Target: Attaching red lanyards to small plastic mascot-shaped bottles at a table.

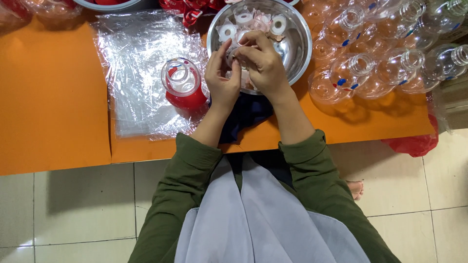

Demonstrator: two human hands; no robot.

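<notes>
Well to the left of the hands, a sheet of clear plastic bags (139, 73) is lying flat on the orange desk (48, 97). Just beside the left hand (222, 80), a clear bottle with a red base (183, 83) is standing upright on that plastic. Both hands are meeting over the near rim of a steel bowl (297, 46); the left hand and the right hand (263, 65) are pinching a small white part (234, 57) between their fingertips. More white rings are lying in the bowl beyond the hands. To the right of the right hand, empty clear bottles (385, 58) are lying crowded together.
</notes>
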